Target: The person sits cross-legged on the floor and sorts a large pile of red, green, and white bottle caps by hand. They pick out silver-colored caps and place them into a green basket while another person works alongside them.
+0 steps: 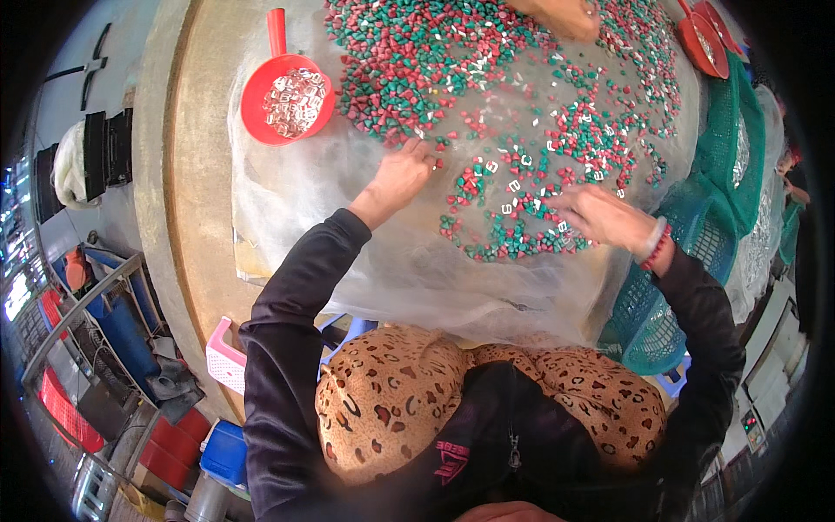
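Many small red and green stone-like pieces (383, 74) lie over a table covered with clear plastic sheeting (383, 283). Small white squarish frames are scattered among them. At the lower left edge of the big heap, my left hand (402, 181) is closed, its fingertips together beside a white piece; what they pinch, if anything, is too small to make out. My right hand (600, 213) reaches into a looser patch of pieces, fingers stretched and slightly apart, the tips touching the pieces. A red bead bracelet is on that wrist. Left of the heap stands a red handled scoop (252, 104) holding white frames.
Another person's hand (565, 16) rests over the heap at the far side. More red scoops (700, 43) lie at the far right. Green mesh baskets (670, 322) and netting hang along the right edge. A pink plastic stool (228, 357) stands at the left.
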`<state>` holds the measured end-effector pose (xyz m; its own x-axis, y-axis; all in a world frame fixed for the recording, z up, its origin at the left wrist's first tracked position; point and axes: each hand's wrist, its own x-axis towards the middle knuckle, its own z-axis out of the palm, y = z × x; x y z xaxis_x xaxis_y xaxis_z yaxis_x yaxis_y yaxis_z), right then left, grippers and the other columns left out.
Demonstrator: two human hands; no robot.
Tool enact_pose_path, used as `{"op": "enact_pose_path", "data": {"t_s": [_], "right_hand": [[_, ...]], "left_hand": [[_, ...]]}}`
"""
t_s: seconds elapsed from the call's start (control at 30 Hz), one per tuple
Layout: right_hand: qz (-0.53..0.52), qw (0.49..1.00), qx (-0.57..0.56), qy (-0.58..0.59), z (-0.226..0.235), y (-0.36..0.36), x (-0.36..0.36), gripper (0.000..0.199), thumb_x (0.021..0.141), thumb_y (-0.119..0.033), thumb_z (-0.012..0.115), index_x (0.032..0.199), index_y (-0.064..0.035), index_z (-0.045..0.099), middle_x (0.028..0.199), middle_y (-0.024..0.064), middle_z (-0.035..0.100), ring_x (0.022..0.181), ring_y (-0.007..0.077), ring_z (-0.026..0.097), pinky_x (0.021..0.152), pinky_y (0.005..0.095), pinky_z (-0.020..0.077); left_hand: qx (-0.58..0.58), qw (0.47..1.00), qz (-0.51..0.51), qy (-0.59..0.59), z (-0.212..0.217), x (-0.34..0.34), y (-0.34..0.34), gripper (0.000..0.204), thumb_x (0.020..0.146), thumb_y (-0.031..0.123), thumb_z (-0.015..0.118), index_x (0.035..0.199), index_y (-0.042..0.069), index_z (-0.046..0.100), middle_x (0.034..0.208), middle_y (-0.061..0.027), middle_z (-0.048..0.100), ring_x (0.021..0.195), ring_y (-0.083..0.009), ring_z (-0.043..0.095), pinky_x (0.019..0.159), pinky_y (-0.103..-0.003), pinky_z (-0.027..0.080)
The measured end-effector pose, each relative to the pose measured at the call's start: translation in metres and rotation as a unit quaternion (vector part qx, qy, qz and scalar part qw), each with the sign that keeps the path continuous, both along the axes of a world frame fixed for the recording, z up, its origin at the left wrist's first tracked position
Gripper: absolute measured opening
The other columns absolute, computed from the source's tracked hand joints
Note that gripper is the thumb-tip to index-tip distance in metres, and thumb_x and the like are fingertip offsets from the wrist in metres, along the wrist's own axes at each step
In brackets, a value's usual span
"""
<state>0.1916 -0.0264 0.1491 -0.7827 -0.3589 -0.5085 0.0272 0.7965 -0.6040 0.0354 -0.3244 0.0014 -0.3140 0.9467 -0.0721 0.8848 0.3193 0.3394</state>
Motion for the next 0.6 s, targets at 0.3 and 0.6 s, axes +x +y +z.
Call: {"op": "enact_pose_path", "data": {"t_s": [0.3, 0.6], "right_hand": [[-0.163, 0.982, 0.064, 0.076, -0.103, -0.039, 0.010, 0.020, 0.086, -0.010, 0.056, 0.105, -0.0052, 0.062, 0.103, 0.0136, 0.060, 0.100, 0.0323, 0.059, 0.085, 0.0403, 0.0487], [-0.180, 0.969, 0.033, 0.167, -0.139, -0.042, 0.023, 0.016, 0.084, -0.006, 0.060, 0.098, -0.0027, 0.053, 0.101, 0.0144, 0.056, 0.097, 0.0310, 0.057, 0.079, 0.0411, 0.0492]], "left_hand": [[0.054, 0.978, 0.156, -0.128, 0.006, -0.010, 0.023, 0.012, 0.081, 0.010, 0.064, 0.092, 0.005, 0.061, 0.087, -0.0109, 0.063, 0.084, -0.0275, 0.063, 0.072, -0.038, 0.052], [0.046, 0.666, 0.213, -0.713, 0.046, -0.008, 0.057, 0.019, 0.094, 0.023, 0.057, 0.101, 0.005, 0.059, 0.091, 0.0004, 0.059, 0.080, -0.0090, 0.057, 0.068, -0.024, 0.047]]}}
